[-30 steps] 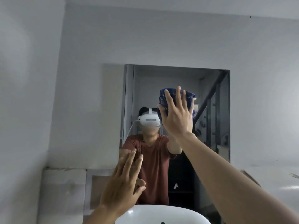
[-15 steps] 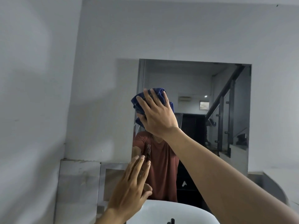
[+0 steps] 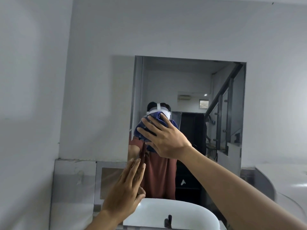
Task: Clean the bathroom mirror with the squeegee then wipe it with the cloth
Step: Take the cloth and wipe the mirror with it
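no squeegee in sight; likely on the wiping stage. right hand point(image 3: 164, 138) presses cloth point(image 3: 153, 126) flat on mirror point(image 3: 191, 83); left hand point(image 3: 126, 188) open, empty.

Right hand point(image 3: 166, 140) presses blue cloth point(image 3: 154, 125) on mirror point(image 3: 191, 77) — left hand point(image 3: 123, 191) flat, empty.

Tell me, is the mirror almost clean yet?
No squeegee shows anywhere, so that part looks finished. The right hand presses a bunched dark blue cloth flat against the left side of the rectangular wall mirror; the left hand is open and empty above the white sink. The mirror's right side may need wiping; streaks are too faint to judge.
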`<state>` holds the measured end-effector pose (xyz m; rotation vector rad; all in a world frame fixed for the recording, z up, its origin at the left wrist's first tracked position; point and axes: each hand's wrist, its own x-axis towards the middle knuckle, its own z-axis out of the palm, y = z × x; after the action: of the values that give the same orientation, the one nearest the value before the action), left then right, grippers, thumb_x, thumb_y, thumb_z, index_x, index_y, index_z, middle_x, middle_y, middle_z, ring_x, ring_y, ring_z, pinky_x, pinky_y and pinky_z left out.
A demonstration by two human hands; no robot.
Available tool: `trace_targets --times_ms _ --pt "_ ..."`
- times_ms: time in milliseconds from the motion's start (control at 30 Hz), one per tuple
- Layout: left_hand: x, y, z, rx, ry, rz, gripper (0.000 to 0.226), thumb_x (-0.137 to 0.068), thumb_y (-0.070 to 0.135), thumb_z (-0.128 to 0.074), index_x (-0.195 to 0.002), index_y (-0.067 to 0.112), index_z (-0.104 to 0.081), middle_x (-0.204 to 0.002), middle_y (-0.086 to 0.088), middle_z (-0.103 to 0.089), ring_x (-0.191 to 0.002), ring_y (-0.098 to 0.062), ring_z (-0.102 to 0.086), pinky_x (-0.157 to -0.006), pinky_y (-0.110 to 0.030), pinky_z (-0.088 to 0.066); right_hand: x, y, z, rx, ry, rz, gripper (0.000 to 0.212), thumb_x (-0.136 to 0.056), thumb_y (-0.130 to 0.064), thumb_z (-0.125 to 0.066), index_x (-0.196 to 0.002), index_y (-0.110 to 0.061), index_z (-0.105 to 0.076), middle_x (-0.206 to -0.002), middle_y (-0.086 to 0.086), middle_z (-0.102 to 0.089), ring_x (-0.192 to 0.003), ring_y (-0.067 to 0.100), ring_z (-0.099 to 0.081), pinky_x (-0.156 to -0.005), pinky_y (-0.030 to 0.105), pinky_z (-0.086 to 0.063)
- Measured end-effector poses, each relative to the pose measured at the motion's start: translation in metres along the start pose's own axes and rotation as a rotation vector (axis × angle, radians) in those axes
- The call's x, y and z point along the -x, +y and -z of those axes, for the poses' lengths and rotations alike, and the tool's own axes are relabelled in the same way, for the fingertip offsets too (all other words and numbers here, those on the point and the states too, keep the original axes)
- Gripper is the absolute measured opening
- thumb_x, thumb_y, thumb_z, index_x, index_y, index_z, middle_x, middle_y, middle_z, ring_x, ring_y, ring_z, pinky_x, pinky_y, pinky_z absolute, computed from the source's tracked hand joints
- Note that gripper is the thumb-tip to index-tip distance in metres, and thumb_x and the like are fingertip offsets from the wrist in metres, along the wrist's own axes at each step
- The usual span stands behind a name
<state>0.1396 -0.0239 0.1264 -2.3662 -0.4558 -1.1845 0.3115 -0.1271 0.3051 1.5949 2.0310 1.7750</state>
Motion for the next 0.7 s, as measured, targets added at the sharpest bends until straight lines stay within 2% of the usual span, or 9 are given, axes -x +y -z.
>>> trace_targets --times_ms 67,133,233,333,433,533,700 --pt "0.0 0.0 0.0 0.02 -0.008 0.007 0.112 -0.065 0.054 -0.085 -0.154 0.006 -0.035 -0.166 -0.018 -0.019 -0.151 -0.035 -0.021 -0.115 -0.04 -0.035 0.007 0.005 0.002 0.019 0.028 -0.05 0.057 -0.106 -0.043 -0.036 -0.159 -0.023 -0.028 -0.166 0.009 -0.028 -0.155 0.031 -0.018 -0.125 0.057 -0.011" --pt "-0.001 0.001 0.0 0.051 -0.012 0.019 0.114 -0.064 0.052 -0.087 -0.154 0.007 -0.035 -0.165 -0.017 -0.021 -0.151 -0.035 -0.022 -0.106 -0.037 -0.041 0.014 0.013 0.006 0.026 0.068 -0.127 0.056 -0.106 -0.043 -0.039 -0.158 -0.022 -0.032 -0.164 0.011 -0.031 -0.154 0.031 -0.021 -0.125 0.056 -0.01" --pt "-0.001 0.002 0.0 0.057 -0.027 0.011 0.116 -0.062 0.052 -0.088 -0.154 0.006 -0.033 -0.164 -0.019 -0.026 -0.149 -0.037 -0.029 -0.105 -0.037 -0.042 0.027 0.023 0.01 0.009 0.101 -0.301 0.056 -0.106 -0.042 -0.037 -0.158 -0.021 -0.032 -0.165 0.011 -0.03 -0.155 0.03 -0.02 -0.124 0.057 -0.015" --pt "-0.003 0.001 0.004 0.044 -0.03 0.006 0.105 -0.075 0.058 -0.075 -0.156 0.008 -0.03 -0.162 -0.019 -0.03 -0.146 -0.037 -0.036 -0.107 -0.044 -0.047 0.041 0.032 0.011 -0.008 0.096 -0.444 0.058 -0.105 -0.044 -0.031 -0.158 -0.022 -0.03 -0.166 0.011 -0.027 -0.155 0.028 -0.019 -0.125 0.056 -0.013" --pt "-0.021 0.003 0.019 0.063 0.025 0.02 0.081 -0.09 0.06 -0.052 -0.154 0.014 -0.035 -0.158 -0.016 -0.037 -0.145 -0.034 -0.038 -0.113 -0.046 -0.041 0.053 0.039 0.012 -0.007 0.097 -0.511 0.059 -0.105 -0.045 -0.031 -0.16 -0.023 -0.026 -0.167 0.01 -0.023 -0.155 0.027 -0.019 -0.126 0.054 -0.01" --pt "-0.058 0.003 0.039 0.011 0.097 0.016 0.072 -0.099 0.057 -0.041 -0.153 0.01 -0.036 -0.157 -0.019 -0.036 -0.145 -0.035 -0.037 -0.116 -0.046 -0.036 0.062 0.045 0.013 -0.012 0.113 -0.576 0.059 -0.105 -0.043 -0.033 -0.16 -0.023 -0.025 -0.168 0.011 -0.021 -0.156 0.028 -0.016 -0.126 0.053 -0.009" --pt "-0.122 -0.007 0.074 -0.078 0.149 0.02 0.081 -0.092 0.054 -0.054 -0.156 0.011 -0.032 -0.161 -0.023 -0.023 -0.147 -0.041 -0.026 -0.118 -0.048 -0.027 0.08 0.062 0.009 -0.025 0.135 -0.692 0.059 -0.105 -0.042 -0.035 -0.16 -0.025 -0.023 -0.167 0.012 -0.022 -0.156 0.029 -0.016 -0.126 0.053 -0.01"
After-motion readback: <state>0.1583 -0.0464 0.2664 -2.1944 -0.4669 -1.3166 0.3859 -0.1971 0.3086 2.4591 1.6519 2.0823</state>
